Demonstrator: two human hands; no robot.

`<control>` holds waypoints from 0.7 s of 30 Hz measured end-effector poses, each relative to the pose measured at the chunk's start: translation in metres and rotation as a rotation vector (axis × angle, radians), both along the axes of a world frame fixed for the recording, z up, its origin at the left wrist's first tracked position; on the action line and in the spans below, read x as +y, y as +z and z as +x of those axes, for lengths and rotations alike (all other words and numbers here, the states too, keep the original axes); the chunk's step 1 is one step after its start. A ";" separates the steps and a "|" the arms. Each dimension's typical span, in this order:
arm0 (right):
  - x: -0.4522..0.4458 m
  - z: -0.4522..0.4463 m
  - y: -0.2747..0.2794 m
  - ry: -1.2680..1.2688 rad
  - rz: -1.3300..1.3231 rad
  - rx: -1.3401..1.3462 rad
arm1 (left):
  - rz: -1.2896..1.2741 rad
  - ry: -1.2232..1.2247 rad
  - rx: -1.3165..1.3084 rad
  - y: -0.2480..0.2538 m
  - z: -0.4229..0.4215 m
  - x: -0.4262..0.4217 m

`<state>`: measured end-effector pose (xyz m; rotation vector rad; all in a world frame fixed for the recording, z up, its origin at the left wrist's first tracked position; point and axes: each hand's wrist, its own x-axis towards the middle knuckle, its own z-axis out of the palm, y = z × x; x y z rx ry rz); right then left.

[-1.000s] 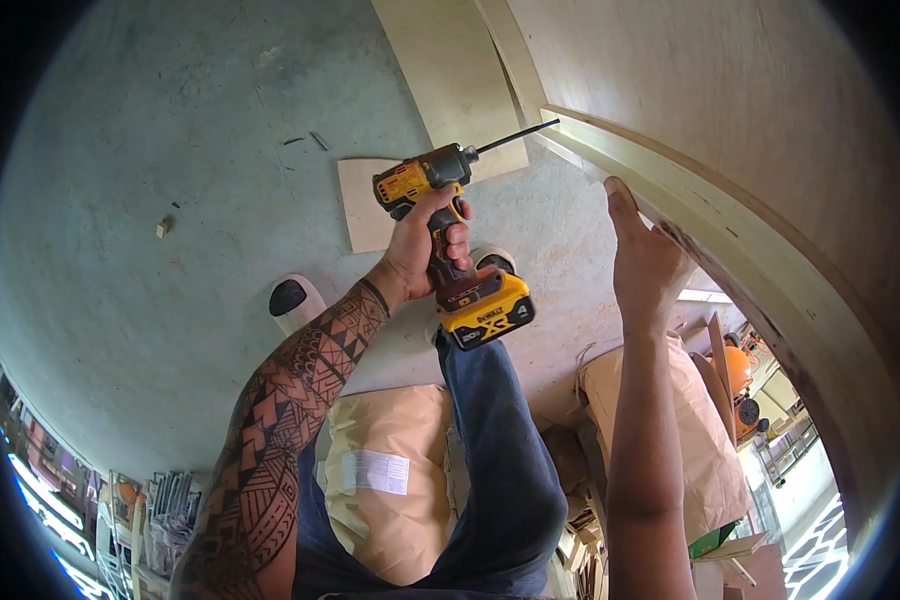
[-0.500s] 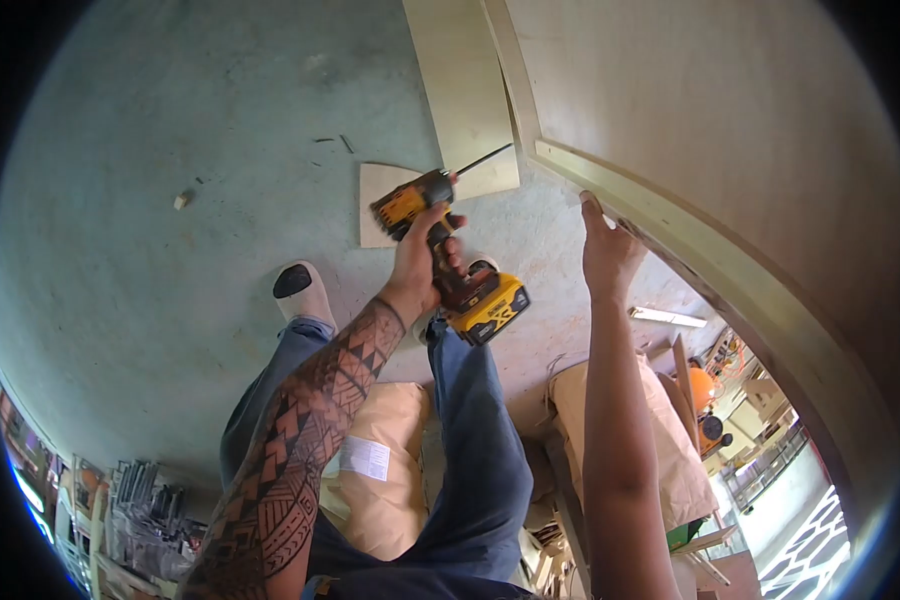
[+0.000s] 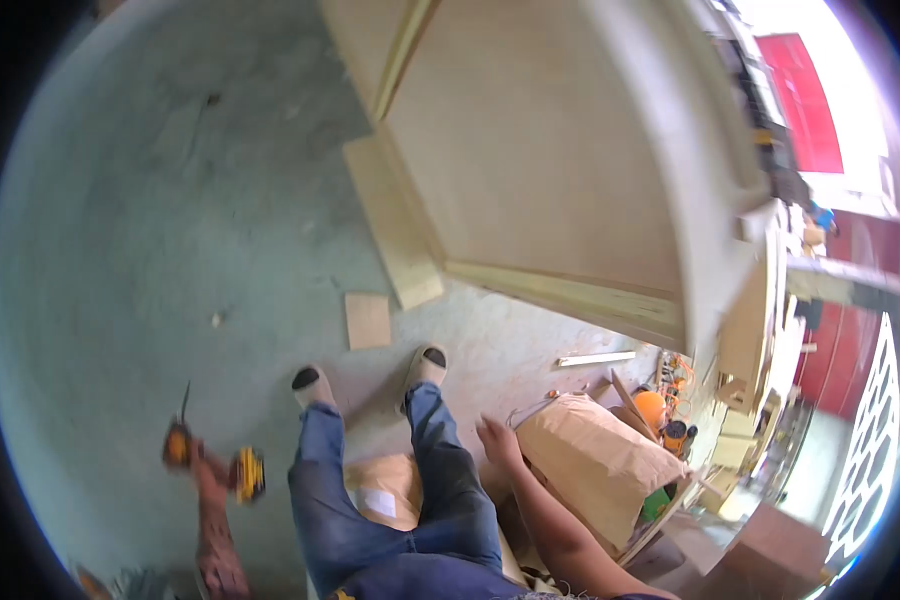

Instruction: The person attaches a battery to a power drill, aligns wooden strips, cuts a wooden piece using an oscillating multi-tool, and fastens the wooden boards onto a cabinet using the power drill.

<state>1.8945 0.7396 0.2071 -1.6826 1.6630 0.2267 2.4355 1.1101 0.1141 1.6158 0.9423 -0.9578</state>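
Out at the lower left, my left hand (image 3: 208, 472) is wrapped around the handle of a yellow-and-black cordless drill (image 3: 251, 474), with its long thin bit pointing up and away from me. My right hand (image 3: 497, 441) hangs over the floor beside a large brown paper sack (image 3: 600, 450). Its fingers look loosely apart and nothing shows in them, though they are blurred. Beyond it stands a big pale wooden panel structure (image 3: 550, 150) with a batten (image 3: 570, 298) along its lower edge; neither hand touches it.
On the floor lie a long wooden board (image 3: 395, 220), a small square plywood piece (image 3: 368, 321) and a white strip (image 3: 596, 359). Another paper sack (image 3: 395, 490) sits between my legs. An orange round object (image 3: 650, 409) and timber pieces are at the right.
My left hand has swung the drill away to the lower left. My right hand has come off the panel's edge and dropped toward me. The view has shifted, showing more of the right side.
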 end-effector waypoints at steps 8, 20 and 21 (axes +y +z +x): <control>0.076 -0.141 0.141 -0.414 -0.281 0.275 | 0.424 -0.972 -0.125 0.107 -0.041 0.110; -0.416 -0.026 0.419 -0.121 -1.286 -0.183 | 0.284 -1.459 -0.462 0.181 -0.083 -0.057; -0.470 -0.026 0.429 -0.064 -1.338 -0.140 | 0.297 -1.452 -0.493 0.188 -0.089 -0.067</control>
